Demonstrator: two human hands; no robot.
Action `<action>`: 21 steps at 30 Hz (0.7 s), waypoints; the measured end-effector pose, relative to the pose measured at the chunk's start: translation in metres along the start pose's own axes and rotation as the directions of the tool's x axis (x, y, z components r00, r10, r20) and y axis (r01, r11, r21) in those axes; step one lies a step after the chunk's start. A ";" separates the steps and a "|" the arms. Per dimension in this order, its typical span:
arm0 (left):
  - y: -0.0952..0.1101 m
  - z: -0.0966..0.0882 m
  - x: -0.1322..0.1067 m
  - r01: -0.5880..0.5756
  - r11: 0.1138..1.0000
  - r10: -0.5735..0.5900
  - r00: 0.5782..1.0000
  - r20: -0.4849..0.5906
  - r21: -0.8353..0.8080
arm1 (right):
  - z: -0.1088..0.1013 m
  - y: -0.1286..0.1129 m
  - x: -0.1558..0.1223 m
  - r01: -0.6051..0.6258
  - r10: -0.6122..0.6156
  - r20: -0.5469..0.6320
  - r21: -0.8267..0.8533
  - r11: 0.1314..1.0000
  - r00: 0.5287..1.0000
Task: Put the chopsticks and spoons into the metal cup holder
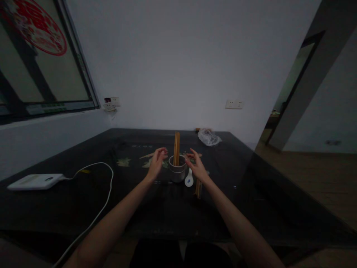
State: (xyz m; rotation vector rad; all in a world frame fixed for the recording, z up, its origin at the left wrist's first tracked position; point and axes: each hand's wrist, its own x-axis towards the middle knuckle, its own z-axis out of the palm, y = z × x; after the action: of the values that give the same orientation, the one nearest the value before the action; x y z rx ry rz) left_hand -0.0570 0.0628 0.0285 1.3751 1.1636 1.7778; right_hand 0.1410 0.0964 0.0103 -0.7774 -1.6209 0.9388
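A metal cup point(177, 175) stands on the dark table, and several wooden chopsticks point(176, 149) lean upright in it. To its left is my left hand point(158, 160), fingers apart and holding nothing. My right hand point(196, 163) is at the cup's right rim, its fingers spread; whether they touch the rim I cannot tell. A white spoon point(189, 179) with a blue mark lies right of the cup. More chopsticks point(198, 189) lie partly hidden under my right hand and wrist.
The black table point(125, 212) carries a printed flower pattern. A clear plastic bag point(208, 137) lies at the back edge by the wall. At the left is a white power bank point(36, 181) with a white cable point(109, 193) curving toward the front edge.
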 end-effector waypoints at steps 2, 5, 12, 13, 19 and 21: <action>0.010 -0.002 -0.001 -0.082 0.995 0.084 0.996 -0.024 0.049 | -0.005 -0.002 0.003 0.040 -0.040 -0.068 -0.004 0.999 0.997; 0.026 -0.002 -0.007 -0.176 0.977 0.182 0.982 -0.045 0.124 | -0.016 -0.004 0.007 0.062 -0.069 -0.177 -0.046 0.997 0.982; 0.043 0.008 -0.029 -0.367 0.882 0.336 0.930 0.149 0.295 | -0.054 0.008 0.019 -0.023 -0.021 -0.270 -0.157 0.987 0.963; 0.044 0.010 -0.032 -0.375 0.879 0.333 0.925 0.182 0.294 | -0.058 0.011 0.020 -0.047 -0.005 -0.279 -0.178 0.983 0.960; 0.042 0.023 -0.057 -0.504 0.817 0.292 0.780 0.554 0.279 | -0.070 0.024 0.020 -0.155 0.056 -0.264 -0.374 0.914 0.963; 0.040 0.030 -0.068 -0.637 0.726 0.305 0.636 0.709 0.259 | -0.070 0.028 0.019 -0.191 0.084 -0.238 -0.475 0.859 0.968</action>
State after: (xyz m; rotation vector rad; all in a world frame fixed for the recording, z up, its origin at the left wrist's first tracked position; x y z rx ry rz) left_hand -0.0065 -0.0048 0.0375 2.5682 0.9209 1.1340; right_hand 0.2060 0.1394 0.0035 -1.3179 -1.6495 0.5086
